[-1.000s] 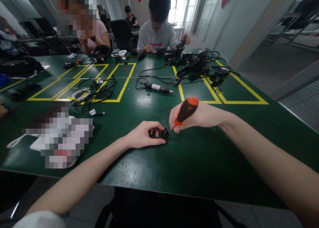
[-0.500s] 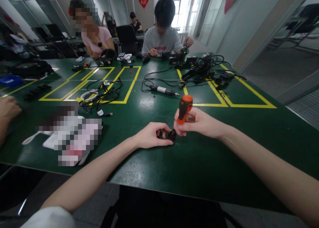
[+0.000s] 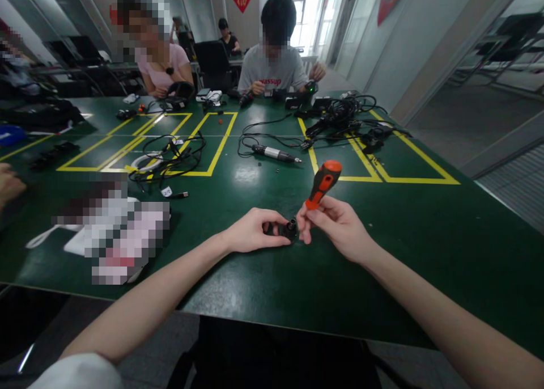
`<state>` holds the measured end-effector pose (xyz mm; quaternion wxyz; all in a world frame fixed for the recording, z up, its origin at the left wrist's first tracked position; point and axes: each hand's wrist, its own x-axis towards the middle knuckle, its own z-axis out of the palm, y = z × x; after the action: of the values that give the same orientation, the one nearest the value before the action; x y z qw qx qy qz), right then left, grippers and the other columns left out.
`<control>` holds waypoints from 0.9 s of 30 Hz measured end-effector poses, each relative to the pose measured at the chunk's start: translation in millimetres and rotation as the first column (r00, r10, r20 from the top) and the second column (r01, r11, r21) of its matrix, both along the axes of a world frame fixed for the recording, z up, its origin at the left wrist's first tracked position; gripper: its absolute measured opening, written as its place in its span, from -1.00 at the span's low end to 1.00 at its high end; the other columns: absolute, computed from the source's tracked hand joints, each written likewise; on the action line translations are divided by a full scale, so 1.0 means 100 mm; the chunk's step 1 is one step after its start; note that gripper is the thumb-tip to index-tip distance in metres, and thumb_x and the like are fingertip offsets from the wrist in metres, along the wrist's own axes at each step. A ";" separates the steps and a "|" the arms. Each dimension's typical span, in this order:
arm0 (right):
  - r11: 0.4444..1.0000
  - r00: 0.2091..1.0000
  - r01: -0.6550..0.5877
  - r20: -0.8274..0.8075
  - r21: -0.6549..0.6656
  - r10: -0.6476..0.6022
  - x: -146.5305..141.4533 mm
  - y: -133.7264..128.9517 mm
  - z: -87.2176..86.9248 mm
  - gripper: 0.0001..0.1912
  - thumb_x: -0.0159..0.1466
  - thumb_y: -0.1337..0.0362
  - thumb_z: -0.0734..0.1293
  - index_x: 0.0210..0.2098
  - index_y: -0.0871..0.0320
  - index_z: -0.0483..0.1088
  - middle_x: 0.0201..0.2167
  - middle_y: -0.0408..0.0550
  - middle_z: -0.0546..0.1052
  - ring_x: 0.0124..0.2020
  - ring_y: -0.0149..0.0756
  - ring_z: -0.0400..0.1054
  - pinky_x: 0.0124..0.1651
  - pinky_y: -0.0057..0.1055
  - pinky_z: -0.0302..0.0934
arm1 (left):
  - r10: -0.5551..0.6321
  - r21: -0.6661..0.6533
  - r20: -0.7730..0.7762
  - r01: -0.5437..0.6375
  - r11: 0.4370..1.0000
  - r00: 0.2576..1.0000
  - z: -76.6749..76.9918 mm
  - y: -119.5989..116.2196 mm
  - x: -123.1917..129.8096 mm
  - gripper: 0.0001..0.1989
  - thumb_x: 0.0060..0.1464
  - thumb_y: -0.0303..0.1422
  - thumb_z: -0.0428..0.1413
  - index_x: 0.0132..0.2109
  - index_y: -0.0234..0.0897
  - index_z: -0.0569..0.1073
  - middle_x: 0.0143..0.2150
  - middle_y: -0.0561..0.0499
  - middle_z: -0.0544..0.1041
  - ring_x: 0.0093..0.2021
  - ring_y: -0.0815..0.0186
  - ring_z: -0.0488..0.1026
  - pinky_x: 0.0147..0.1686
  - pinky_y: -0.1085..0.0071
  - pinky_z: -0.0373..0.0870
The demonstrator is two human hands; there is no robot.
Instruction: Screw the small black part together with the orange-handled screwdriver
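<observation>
My left hand (image 3: 261, 230) grips a small black part (image 3: 290, 230) against the green table, thumb and fingers around its left side. A short dark cylinder sticks up from the part. Just to the right, my right hand (image 3: 329, 222) pinches a screwdriver (image 3: 325, 184) with an orange and dark grey handle. Its handle leans up and to the right. Fingers hide the shaft, and I cannot tell whether the tip touches the black part.
An electric screwdriver (image 3: 276, 153) with a cable lies beyond my hands. Coiled black cables (image 3: 170, 156) are at the left, more tangled cables (image 3: 340, 117) at the back right. Blurred-out pouches (image 3: 140, 236) lie left of my arm. Across the table (image 3: 340, 298) sit two people.
The screwdriver handle has tipped further to the right, and my right wrist has turned and lowered. My left hand keeps its grip on the black part. The view has shifted slightly.
</observation>
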<state>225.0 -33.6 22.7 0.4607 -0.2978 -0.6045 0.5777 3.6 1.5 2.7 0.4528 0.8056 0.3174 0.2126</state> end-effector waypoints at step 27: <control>0.986 0.993 0.115 -0.045 0.117 -0.110 -0.07 -0.09 -0.07 -0.72 0.29 0.10 0.52 -0.33 0.15 0.47 -0.43 -0.11 0.55 -0.58 -0.44 0.35 -0.46 -0.42 0.36 | -0.072 0.068 -0.028 0.074 0.995 0.997 0.06 -0.02 -0.03 -0.76 0.20 -0.28 0.27 -0.08 -0.36 0.61 -0.21 -0.02 0.60 -0.35 0.39 0.42 -0.34 0.47 0.30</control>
<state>218.0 -42.2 16.1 0.5212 -0.2921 -0.6112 0.5190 0.6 -0.2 8.3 0.4283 0.8343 0.2861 0.1965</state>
